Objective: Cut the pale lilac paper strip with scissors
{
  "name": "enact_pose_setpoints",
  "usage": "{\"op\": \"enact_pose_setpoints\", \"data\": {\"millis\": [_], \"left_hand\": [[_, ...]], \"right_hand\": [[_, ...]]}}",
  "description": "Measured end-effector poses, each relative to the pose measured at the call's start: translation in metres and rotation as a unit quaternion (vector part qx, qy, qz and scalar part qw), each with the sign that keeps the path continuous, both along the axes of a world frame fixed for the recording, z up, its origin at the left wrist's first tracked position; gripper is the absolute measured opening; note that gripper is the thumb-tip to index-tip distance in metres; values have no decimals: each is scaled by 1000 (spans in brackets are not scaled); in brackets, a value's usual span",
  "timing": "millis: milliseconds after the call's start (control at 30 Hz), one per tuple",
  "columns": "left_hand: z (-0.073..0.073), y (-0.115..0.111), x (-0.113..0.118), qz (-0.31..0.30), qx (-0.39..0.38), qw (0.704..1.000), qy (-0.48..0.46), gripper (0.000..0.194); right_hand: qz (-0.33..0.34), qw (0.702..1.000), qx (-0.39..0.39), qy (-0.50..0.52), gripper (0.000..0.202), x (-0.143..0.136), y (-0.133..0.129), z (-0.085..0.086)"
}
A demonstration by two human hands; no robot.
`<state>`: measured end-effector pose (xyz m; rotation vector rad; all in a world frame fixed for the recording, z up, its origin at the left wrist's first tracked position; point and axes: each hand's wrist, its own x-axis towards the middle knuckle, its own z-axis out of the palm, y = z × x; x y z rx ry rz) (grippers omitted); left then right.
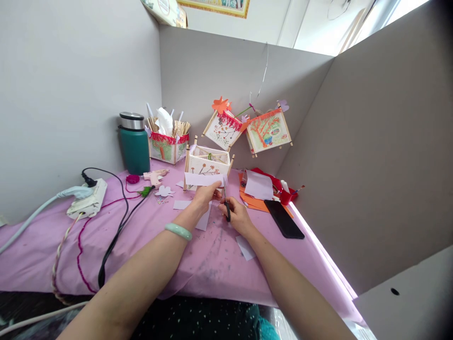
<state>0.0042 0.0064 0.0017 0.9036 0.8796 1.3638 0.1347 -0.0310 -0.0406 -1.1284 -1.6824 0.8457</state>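
My left hand (pixel 206 194) is closed on one end of a pale lilac paper strip (pixel 201 179), which extends to the left in front of a white box with stick corners (pixel 208 163). My right hand (pixel 236 215) grips dark-handled scissors (pixel 228 210). Their blades point up at the strip's right end, where narrow cuts seem to show. Below my hands, paper pieces (pixel 204 221) lie on the pink cloth, with another piece (pixel 245 248) by my right wrist.
A green bottle (pixel 135 146) and a decorated box of sticks (pixel 170 148) stand back left. The glue gun (pixel 155 177), cables and power strip (pixel 88 200) lie left. A black phone (pixel 284 219) and orange paper (pixel 256 203) lie right. Decorated lanterns (pixel 269 131) hang behind.
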Motion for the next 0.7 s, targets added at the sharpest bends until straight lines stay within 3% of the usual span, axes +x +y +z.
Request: {"op": "enact_pose_setpoints", "data": {"millis": [700], "left_hand": [[-1, 0, 0, -3, 4, 1000, 8, 17]], "right_hand": [[-13, 1000, 8, -19, 31, 0, -2, 4]]}}
